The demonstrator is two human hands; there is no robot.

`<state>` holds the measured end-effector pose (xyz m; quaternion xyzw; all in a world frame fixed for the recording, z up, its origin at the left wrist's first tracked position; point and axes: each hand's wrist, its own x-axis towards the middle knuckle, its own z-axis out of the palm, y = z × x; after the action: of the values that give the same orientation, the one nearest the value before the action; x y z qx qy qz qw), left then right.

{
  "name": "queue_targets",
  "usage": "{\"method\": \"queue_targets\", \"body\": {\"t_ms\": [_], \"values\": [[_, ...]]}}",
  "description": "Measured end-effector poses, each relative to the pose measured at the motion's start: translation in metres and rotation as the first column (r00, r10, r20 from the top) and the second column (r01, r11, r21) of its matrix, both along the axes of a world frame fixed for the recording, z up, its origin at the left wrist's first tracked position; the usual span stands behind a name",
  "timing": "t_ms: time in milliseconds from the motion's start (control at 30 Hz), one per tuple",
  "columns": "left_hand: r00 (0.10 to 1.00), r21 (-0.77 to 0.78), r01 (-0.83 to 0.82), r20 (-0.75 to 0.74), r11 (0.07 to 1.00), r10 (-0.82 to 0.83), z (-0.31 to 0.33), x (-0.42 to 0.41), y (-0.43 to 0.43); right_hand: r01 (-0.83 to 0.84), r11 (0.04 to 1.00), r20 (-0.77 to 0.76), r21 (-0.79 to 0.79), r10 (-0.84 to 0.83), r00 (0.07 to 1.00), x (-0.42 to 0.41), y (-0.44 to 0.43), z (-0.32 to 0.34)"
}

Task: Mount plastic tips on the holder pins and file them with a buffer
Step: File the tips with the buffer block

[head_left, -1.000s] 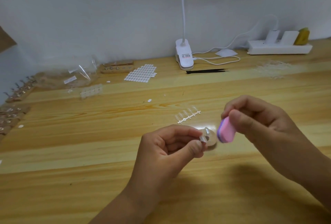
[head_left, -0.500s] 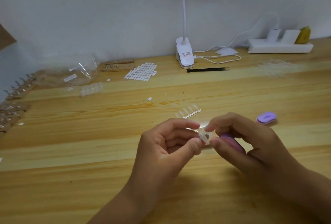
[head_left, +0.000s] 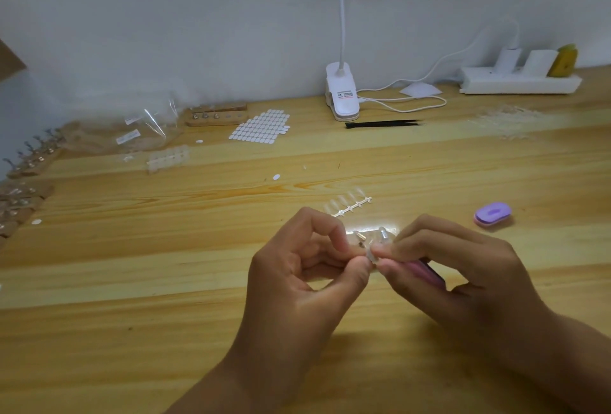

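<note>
My left hand (head_left: 307, 268) pinches a small metal holder pin (head_left: 358, 237) between thumb and forefinger, low over the wooden table (head_left: 165, 281). My right hand (head_left: 463, 274) meets it from the right. Its thumb and forefinger pinch a clear plastic tip (head_left: 373, 255) at the pin's end, while a pink buffer (head_left: 426, 272) lies tucked under its other fingers. A second, purple buffer (head_left: 492, 213) lies on the table to the right. A strip of clear tips (head_left: 350, 206) lies just beyond my hands.
At the back stand a white clip lamp (head_left: 342, 96), black tweezers (head_left: 383, 123), a power strip (head_left: 519, 83) and a pile of clear tips (head_left: 506, 122). A white sticker sheet (head_left: 261, 126), a wooden pin block (head_left: 215, 115), plastic bags (head_left: 132, 132) and more pin holders (head_left: 29, 162) lie left.
My right hand lowered the pink buffer from beside the tip, tucked it under its fingers and came in to pinch the clear tip. The purple buffer came into view on the table.
</note>
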<state>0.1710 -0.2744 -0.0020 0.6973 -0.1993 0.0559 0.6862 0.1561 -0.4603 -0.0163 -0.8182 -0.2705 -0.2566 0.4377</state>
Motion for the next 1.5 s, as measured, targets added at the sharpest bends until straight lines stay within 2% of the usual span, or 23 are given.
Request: {"method": "queue_targets", "body": {"t_ms": [67,167,233,333,467,567,800,933,1100,1267,1400,1500], "values": [[1.0,-0.013,0.001,-0.029,1.0,-0.001,0.0,0.001,0.0,0.0,1.0,0.021,-0.024,0.0,1.0,0.001,0.0,0.0],[0.998,-0.012,0.04,-0.057,0.999,-0.041,0.001,0.003,0.0,0.088,0.993,0.119,-0.075,-0.078,0.99,0.001,0.001,0.001],[0.993,0.008,0.111,-0.049,0.994,-0.11,0.002,0.003,0.001,0.137,0.989,0.15,-0.05,-0.128,0.98,0.001,0.0,0.002],[0.985,0.044,0.174,-0.017,0.984,-0.173,0.005,0.003,0.001,0.128,0.991,0.113,0.024,-0.13,0.985,0.002,-0.004,0.006],[0.988,0.121,0.09,0.114,0.989,-0.104,0.005,0.003,0.0,0.116,0.992,0.098,0.056,-0.121,0.988,0.001,-0.003,0.008],[0.978,0.169,0.026,0.2,0.985,-0.06,0.007,0.003,-0.001,0.147,0.989,0.134,0.018,-0.148,0.98,0.0,-0.001,0.008],[0.988,0.16,0.063,0.129,0.985,-0.084,0.003,0.002,-0.001,0.177,0.984,0.166,-0.038,-0.168,0.972,-0.003,0.001,0.008],[0.988,0.184,0.087,0.107,0.979,-0.108,0.003,0.004,-0.001,0.188,0.981,0.006,0.044,-0.188,0.982,-0.005,0.002,0.014],[0.973,0.222,0.138,0.151,0.965,-0.174,0.001,0.006,-0.002,0.155,0.926,-0.301,0.345,-0.047,0.952,-0.003,0.001,0.023],[0.97,0.263,0.128,0.167,0.956,-0.176,0.0,0.005,-0.003,0.181,0.91,-0.458,0.372,0.011,0.889,-0.004,0.0,0.021],[0.973,0.298,0.088,0.178,0.95,-0.146,0.001,0.005,-0.002,0.147,0.873,-0.525,0.464,0.138,0.84,0.002,-0.006,0.02],[0.98,0.31,0.033,0.178,0.95,-0.092,0.001,0.006,-0.001,0.002,0.835,-0.474,0.55,0.311,0.824,0.003,-0.004,0.02]]}}
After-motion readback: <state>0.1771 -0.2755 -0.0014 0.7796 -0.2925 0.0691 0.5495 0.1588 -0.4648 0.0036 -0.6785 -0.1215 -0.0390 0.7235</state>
